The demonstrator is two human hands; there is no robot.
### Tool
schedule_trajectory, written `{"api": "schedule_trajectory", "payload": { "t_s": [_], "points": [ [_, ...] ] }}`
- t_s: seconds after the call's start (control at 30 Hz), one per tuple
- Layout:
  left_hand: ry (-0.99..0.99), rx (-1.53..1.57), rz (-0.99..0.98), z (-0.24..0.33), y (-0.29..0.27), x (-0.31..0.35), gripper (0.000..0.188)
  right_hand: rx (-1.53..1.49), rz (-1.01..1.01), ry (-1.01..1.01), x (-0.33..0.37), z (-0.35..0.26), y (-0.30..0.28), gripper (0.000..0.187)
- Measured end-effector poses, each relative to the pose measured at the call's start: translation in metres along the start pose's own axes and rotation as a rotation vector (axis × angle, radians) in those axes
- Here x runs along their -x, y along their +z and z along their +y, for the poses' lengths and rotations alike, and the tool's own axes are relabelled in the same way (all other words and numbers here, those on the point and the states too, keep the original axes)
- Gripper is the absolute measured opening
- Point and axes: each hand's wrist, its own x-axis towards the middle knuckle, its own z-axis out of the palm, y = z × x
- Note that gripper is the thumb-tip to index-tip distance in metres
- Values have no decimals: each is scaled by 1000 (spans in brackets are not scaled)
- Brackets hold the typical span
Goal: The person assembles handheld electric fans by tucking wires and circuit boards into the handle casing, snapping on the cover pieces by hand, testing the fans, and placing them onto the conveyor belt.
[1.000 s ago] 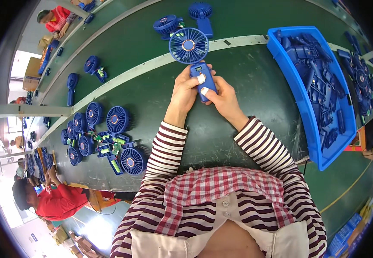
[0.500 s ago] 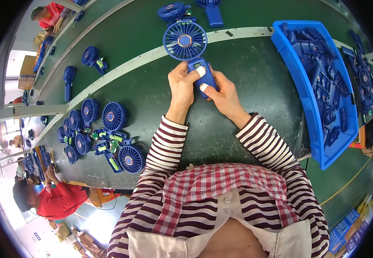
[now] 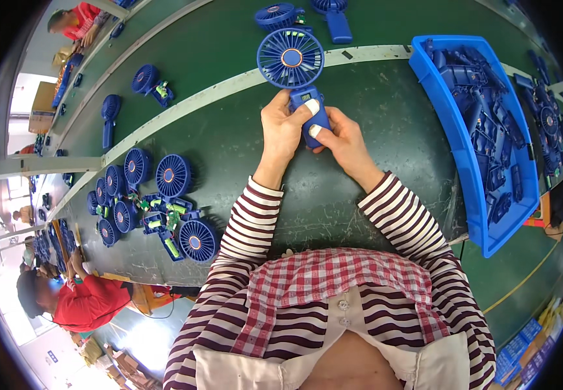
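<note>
Centrally held fan [image 3: 292, 58]: blue plastic, over the table, round head away from the wearer, thin ribs spreading from a copper-ringed hub.
Left hand [image 3: 282, 129]: closed around the upper handle, white-tipped thumb lying across its front, just below a small display [image 3: 305, 97].
Right hand [image 3: 346, 144]: clasping the lower end of the same handle, its thumb also white-tipped.
Fan's progress: the handle's front looks finished, with no innards showing; the back is hidden, so I cannot tell whether it is closed.
Heap [image 3: 169, 175] at left: several fans close together, the nearer handles open, showing green boards and shiny, rounded green cells [image 3: 172, 248]; these appear to be left uncovered.
Tub [image 3: 453, 130] at right: smooth, bright blue, long and straight-sided, piled with darker blue, hollow-looking shells [image 3: 483, 123], seemingly unused.
Table [image 3: 385, 97]: dark green, slightly glossy, scratched near the wearer, crossed by a pale strip [image 3: 216, 93].
Sleeves [image 3: 255, 218]: soft cloth, striped maroon and white.
</note>
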Motion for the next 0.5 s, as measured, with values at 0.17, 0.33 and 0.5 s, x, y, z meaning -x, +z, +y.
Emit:
{"api": "schedule_trajectory", "payload": {
  "t_s": [0.17, 0.33, 0.5],
  "points": [
    [-113, -77, -216, 27, 12, 9, 72, -543, -325, 138, -9, -2, -29, 39],
    [-72, -107, -219, 27, 16, 13, 74, -760, -443, 159, -10, 4, -32, 45],
    [-55, -79, -158, 26, 11, 16, 64, -655, -408, 167, -6, -1, -27, 39]
  ]
}}
